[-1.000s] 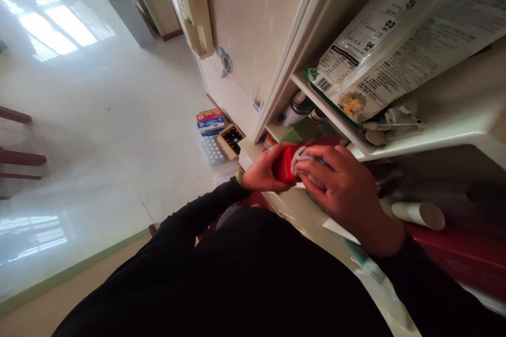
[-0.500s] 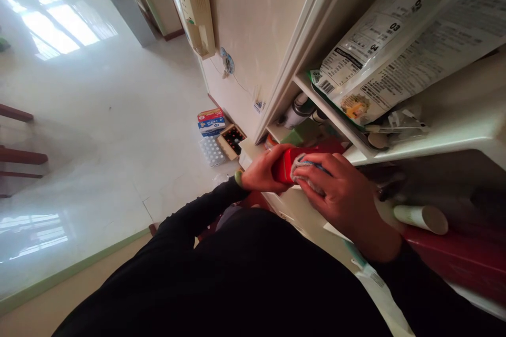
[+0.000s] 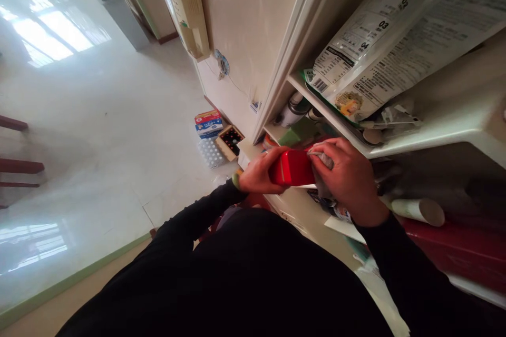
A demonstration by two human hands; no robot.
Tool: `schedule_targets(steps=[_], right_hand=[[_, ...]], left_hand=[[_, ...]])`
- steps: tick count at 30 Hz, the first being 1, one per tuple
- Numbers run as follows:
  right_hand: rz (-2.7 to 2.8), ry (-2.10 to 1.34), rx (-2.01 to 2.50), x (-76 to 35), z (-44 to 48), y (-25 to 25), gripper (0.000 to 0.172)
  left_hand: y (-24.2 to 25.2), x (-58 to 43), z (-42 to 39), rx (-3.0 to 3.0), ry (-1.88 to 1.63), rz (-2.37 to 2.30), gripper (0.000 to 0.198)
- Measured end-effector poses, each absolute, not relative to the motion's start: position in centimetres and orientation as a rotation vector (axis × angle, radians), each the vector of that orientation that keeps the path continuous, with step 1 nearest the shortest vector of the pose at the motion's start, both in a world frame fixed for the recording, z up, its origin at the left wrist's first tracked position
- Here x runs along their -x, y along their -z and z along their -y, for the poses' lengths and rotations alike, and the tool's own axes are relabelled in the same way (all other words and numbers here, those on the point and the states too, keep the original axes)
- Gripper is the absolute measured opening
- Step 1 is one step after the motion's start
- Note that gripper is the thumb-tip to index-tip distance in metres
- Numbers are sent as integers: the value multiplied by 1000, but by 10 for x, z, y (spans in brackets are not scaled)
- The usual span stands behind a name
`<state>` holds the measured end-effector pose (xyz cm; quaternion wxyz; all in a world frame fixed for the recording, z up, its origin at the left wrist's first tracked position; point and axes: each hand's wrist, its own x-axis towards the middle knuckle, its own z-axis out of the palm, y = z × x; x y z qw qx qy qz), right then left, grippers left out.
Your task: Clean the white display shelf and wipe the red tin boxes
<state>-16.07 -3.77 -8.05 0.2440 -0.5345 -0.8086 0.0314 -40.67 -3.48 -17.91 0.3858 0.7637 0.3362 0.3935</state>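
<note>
A red box (image 3: 299,167) with rounded corners, perhaps a tin, is held up in front of the shelf unit. My left hand (image 3: 259,171) is closed around its left end, thumb on the upper side. Bunched in the fingers of my right hand (image 3: 346,171) is a grey cloth (image 3: 323,159), pressed at the box's right edge. Part of the cloth hangs below those fingers. The underside of the box is hidden.
The white shelf (image 3: 454,129) on the right bears a large printed bag (image 3: 395,52). Below it lie a paper cup (image 3: 421,211) and a dark red box (image 3: 454,253). Cartons (image 3: 208,124) and a crate of bottles (image 3: 230,142) stand on the floor by the wall.
My right hand has slid the cloth rightward across the red box to its right edge, uncovering more of its face. My left hand keeps its grip. The view has shifted slightly.
</note>
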Motion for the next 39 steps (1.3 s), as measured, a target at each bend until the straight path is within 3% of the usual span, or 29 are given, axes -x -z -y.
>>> schedule_targets(steps=[8, 14, 19, 27, 39], right_hand=[[2197, -138, 1322, 198, 49, 61, 15], [2172, -194, 1465, 184, 45, 71, 9], [2194, -180, 1338, 203, 50, 61, 15], [2173, -184, 1473, 175, 39, 82, 10], [2286, -234, 1200, 203, 85, 71, 12]], left_hand=[[186, 398, 32, -1976, -1032, -806, 98], [184, 400, 34, -1999, -1006, -800, 92], [188, 397, 32, -2005, -1029, -832, 95], [188, 401, 32, -1977, -978, -837, 91], [195, 405, 20, -1800, -1091, -953, 102]])
